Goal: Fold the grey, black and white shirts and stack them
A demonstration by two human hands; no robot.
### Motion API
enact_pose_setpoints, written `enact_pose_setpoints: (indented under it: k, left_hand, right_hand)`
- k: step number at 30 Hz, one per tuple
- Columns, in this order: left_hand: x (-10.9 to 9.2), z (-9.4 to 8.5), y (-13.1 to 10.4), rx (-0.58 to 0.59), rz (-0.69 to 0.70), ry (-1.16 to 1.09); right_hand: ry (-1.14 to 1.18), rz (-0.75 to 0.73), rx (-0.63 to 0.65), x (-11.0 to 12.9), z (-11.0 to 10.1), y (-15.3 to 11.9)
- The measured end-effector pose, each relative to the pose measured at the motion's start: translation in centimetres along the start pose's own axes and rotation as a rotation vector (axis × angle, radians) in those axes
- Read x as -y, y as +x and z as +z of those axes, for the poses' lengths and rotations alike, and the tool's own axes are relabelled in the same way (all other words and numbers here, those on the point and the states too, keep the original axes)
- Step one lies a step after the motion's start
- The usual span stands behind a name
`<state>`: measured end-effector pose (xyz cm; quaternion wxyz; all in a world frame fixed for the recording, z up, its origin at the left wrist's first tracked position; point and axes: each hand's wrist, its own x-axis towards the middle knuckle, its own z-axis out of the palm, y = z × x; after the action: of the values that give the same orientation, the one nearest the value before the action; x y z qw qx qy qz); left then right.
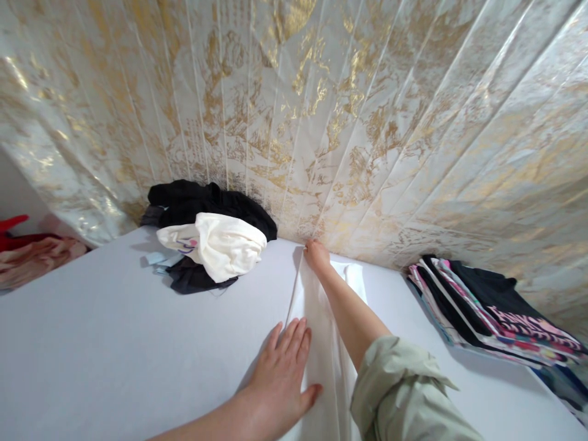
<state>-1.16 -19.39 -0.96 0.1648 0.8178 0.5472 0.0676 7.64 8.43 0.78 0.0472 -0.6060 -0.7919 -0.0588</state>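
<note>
A white garment (316,331), laid out long and narrow with a fold along its length, lies on the pale sheet in front of me. My left hand (285,367) rests flat across its left edge, palm down, fingers stretched away from me and thumb spread to the right. At the far end, near the curtain, my right hand (316,254) has its fingers closed on the garment's left corner. My right forearm and its rolled green sleeve cover part of the cloth. What kind of garment it is cannot be made out.
Left of the garment lies a loose heap with a crumpled cream garment (232,245) and black clothes (206,202). A stack of folded clothes (491,312) stands at right. Behind hangs a gold-patterned curtain (285,122). Pink cloth (41,260) shows at far left, past the pale sheet (114,343).
</note>
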Motion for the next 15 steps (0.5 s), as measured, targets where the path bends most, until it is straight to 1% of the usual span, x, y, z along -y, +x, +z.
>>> enact_pose_setpoints:
  k: [7,15]
  left_hand:
    - [-0.20,-0.55,-0.06,0.025,-0.007,-0.023]
    - [-0.08,-0.30,0.12,0.021,0.000,-0.020]
  right_hand:
    - [-0.040,-0.054,0.011,0.26,-0.21,-0.22]
    - [-0.069,-0.098,0.005,0.65,-0.55,-0.48]
